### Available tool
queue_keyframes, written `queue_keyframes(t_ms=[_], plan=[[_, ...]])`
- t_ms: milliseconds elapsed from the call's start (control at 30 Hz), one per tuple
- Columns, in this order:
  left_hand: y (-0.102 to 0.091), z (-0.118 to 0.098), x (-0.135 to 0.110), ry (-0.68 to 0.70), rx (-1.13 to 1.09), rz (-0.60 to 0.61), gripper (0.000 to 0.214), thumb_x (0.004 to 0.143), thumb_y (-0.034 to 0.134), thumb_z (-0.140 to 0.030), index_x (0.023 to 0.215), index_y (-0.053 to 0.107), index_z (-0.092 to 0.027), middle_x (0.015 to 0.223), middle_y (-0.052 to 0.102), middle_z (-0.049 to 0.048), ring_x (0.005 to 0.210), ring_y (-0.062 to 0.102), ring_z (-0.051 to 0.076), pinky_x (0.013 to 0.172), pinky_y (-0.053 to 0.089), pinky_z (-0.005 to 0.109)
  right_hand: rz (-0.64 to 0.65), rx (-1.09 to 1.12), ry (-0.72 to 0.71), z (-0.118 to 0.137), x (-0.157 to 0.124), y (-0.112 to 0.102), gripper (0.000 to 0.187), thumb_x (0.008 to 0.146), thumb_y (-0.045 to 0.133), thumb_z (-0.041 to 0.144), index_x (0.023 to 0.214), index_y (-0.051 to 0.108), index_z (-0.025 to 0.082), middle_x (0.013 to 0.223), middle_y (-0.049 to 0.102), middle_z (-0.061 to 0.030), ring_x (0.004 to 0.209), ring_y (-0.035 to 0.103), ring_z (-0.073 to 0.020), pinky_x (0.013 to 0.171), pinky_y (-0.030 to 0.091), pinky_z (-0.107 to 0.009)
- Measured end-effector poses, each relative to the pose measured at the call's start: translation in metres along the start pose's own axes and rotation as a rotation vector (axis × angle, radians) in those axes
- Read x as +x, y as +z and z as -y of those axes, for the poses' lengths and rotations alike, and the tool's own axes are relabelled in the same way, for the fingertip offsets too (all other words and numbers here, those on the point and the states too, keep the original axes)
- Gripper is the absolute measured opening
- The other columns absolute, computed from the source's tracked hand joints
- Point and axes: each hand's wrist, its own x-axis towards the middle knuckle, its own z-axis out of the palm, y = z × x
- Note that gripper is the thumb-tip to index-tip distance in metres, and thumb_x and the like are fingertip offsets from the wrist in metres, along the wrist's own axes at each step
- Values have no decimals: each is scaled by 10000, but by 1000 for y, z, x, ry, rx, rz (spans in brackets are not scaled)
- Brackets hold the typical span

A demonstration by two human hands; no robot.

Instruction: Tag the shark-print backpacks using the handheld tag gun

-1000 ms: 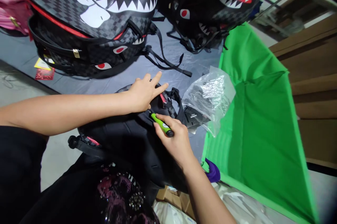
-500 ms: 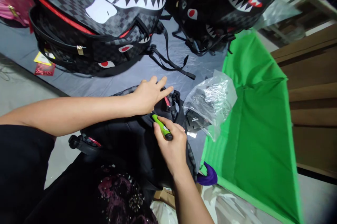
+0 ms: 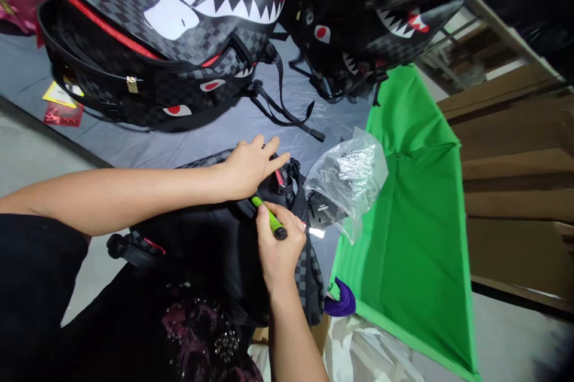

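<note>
A black backpack point(image 3: 201, 250) with grey checkered sides lies in front of my body. My left hand point(image 3: 251, 164) rests palm down on its upper part, fingers spread. Wrapped in my right hand point(image 3: 280, 244) is a slim green-handled tool point(image 3: 269, 216) with a black end. The tool slants up and left against the bag, just below my left hand; its tip is hidden, so its exact kind cannot be told. A clear plastic bag point(image 3: 359, 170) holding dark flat parts point(image 3: 325, 208) lies to the right of the backpack.
A large checkered shark-mouth backpack point(image 3: 147, 86) stands on the grey-covered table point(image 3: 179, 146), another dark backpack point(image 3: 350, 29) beside it. At the right is a green fabric bin point(image 3: 403, 238), with cardboard boxes point(image 3: 511, 179) beyond. A purple cloth point(image 3: 343, 301) hangs near the table edge.
The view has shifted slightly, so most things sit further left. My right hand and forearm have turned a little around the tool. My left hand keeps its place on the backpack.
</note>
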Motion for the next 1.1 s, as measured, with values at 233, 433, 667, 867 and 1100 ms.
queue_keyframes(t_ms=[233,433,667,867,1100], plan=[[2,0,-2,-6,3,-28,868,827,703,-369,1562,252,-269,1615,239,161,1239,440,349,849,505,395,5,5,36,0,0,0,220,923,593,349,899,738,185,892,752,-71,843,669,-236,855,427,-384],[0,-1,-1,-14,7,-29,875,819,713,-367,1561,258,-276,1614,247,155,1239,446,346,865,511,398,56,44,46,-2,0,-4,210,907,604,349,949,741,194,946,757,-76,887,677,-246,873,437,-397],[-3,-3,-3,-13,17,-25,880,818,717,-371,1563,260,-266,1610,253,163,1236,450,349,871,520,404,184,106,53,-10,3,-13,224,881,625,313,1047,741,217,1053,757,-77,973,700,-260,938,452,-435],[-2,-2,-1,-24,9,-9,916,794,746,-383,1557,251,-278,1605,256,160,1243,436,341,878,518,398,154,82,61,-12,2,-11,242,896,613,346,1041,745,204,1054,757,-93,963,704,-266,952,439,-453],[-6,-6,-1,-20,16,-38,947,769,757,-467,1553,270,-257,1587,282,182,1228,466,355,863,541,419,58,31,-141,-18,9,-7,262,925,556,399,959,745,221,938,768,-78,827,718,-276,763,477,-397]])
